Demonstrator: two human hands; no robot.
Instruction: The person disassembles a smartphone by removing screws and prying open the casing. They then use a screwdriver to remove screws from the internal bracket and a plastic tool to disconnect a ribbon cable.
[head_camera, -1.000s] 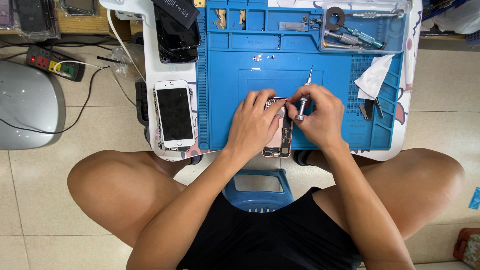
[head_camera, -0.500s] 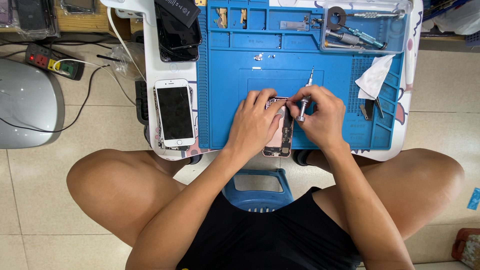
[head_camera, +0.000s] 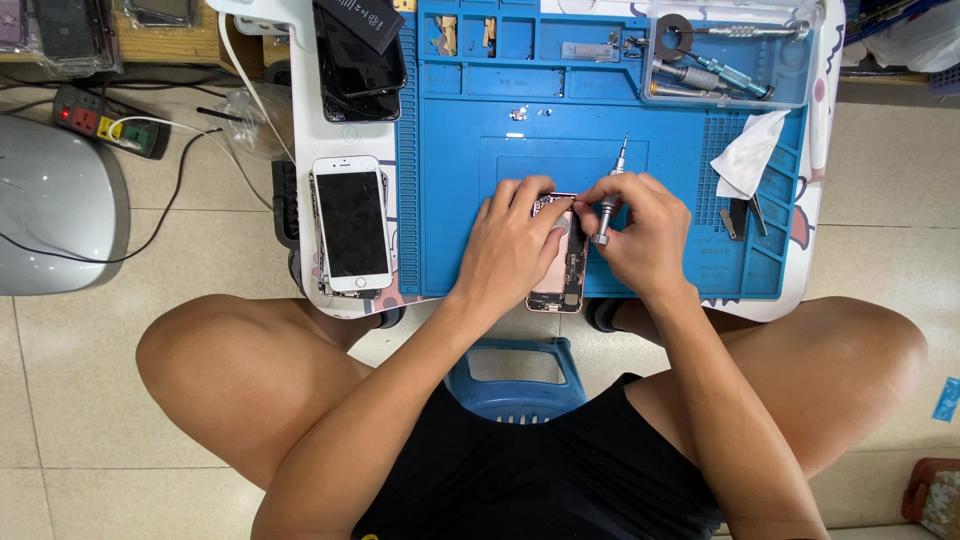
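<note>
Left hand: the left hand (head_camera: 512, 243) lies in the middle of the frame, palm down on the opened phone (head_camera: 561, 272). Its fingers are curled over the upper part of the phone and press it to the mat; the grip is narrow and it holds the phone.
Right hand: the right hand (head_camera: 645, 237) is just right of the left hand, touching it at the fingertips. It is closed around a small screwdriver (head_camera: 607, 205) and holds it between the thumb and the fingers.
Screwdriver: silver, it stands nearly upright in the picture. One end rises above the fingers, the other end is low between the two hands. Where it meets the phone is hidden by the fingers.
Opened phone: it is at the lower middle of the blue mat (head_camera: 500, 110), pink-gold frame, inner parts open to view. Its lower end reaches over the near edge of the mat.
Blue mat: it covers most of a small white table (head_camera: 305, 120) in the upper half of the frame.
White phone: a white phone (head_camera: 351, 222) with a dark screen lies on the table, left of the mat, well apart from the hands.
Tool box: a clear tray (head_camera: 725, 60) with more tools is at the upper right of the mat.
Cloth: a white cloth (head_camera: 748, 155) lies right of the hands.
Stool: a blue stool (head_camera: 515, 375) shows between the knees, at the lower middle.
</note>
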